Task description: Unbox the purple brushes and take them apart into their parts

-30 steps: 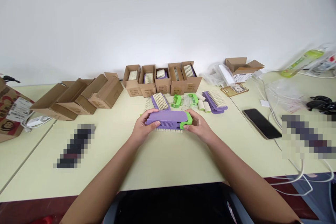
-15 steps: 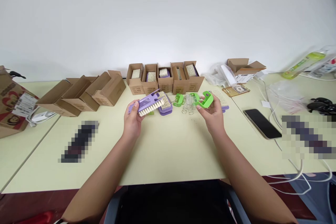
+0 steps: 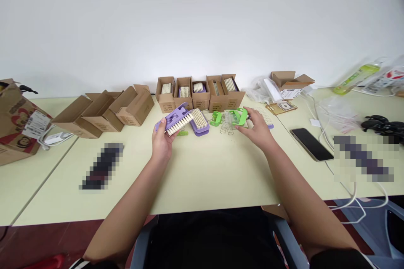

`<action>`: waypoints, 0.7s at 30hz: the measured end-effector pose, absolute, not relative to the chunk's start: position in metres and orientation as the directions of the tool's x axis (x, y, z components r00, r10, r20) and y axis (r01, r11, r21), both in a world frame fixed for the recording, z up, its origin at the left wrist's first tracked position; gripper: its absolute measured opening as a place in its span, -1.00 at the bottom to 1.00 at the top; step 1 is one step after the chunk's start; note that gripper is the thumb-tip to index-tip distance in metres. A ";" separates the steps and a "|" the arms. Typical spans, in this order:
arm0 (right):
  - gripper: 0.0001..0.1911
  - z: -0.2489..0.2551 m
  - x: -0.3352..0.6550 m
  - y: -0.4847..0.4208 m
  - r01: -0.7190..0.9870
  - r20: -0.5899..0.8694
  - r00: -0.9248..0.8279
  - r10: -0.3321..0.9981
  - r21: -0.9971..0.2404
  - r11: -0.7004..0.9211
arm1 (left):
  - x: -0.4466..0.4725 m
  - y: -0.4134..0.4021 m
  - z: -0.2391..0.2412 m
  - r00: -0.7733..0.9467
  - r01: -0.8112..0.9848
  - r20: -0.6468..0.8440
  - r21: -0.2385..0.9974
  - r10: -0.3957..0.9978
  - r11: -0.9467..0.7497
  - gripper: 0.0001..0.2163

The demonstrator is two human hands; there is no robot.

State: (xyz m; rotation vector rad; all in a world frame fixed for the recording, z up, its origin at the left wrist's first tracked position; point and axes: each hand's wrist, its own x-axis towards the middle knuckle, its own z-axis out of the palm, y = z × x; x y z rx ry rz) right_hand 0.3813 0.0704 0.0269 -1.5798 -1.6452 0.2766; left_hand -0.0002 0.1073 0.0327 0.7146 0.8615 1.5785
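Observation:
My left hand (image 3: 162, 143) is closed on a purple scrub brush (image 3: 177, 114) with cream bristles, its slotted purple back tilted up and its bristles facing down to the right. Beside it, another brush (image 3: 199, 120) lies bristles up on purple parts. My right hand (image 3: 257, 131) has its thumb and fingers around a bright green plastic handle piece (image 3: 242, 117), low over the table. Just left of that piece are another green piece (image 3: 216, 118), clear plastic bits and several thin wire springs (image 3: 226, 130). Behind my right fingers, a bristle block (image 3: 264, 117) is partly hidden.
Small cartons (image 3: 200, 103) holding brushes stand against the wall. Open cartons (image 3: 134, 107) are at the left, beside a large printed box (image 3: 23, 130). On the right are a phone (image 3: 312, 144), white cables (image 3: 353, 195), plastic bags (image 3: 263, 88) and a bottle (image 3: 356, 79).
My right hand has carried the green handle piece slightly left and down towards the other green parts. My left hand still holds the brush, which is turned a little. The view has shifted slightly.

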 end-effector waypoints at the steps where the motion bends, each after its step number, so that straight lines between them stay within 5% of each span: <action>1: -0.05 0.030 0.385 0.073 0.742 0.380 0.104 0.919 -0.645 0.182 | 0.000 0.106 0.033 -0.162 -0.537 -0.006 0.839 0.987 -0.083 -0.56; 12: -0.16 0.054 0.429 0.116 0.946 0.169 -0.092 0.981 -0.294 0.140 | 0.004 0.101 0.028 -0.126 -0.447 0.024 0.891 0.992 -0.078 -0.48; 21: -0.15 0.037 0.434 0.126 0.978 0.087 -0.092 0.992 -0.179 0.107 | 0.001 0.104 0.030 -0.207 -0.475 0.054 0.867 0.977 -0.148 -0.56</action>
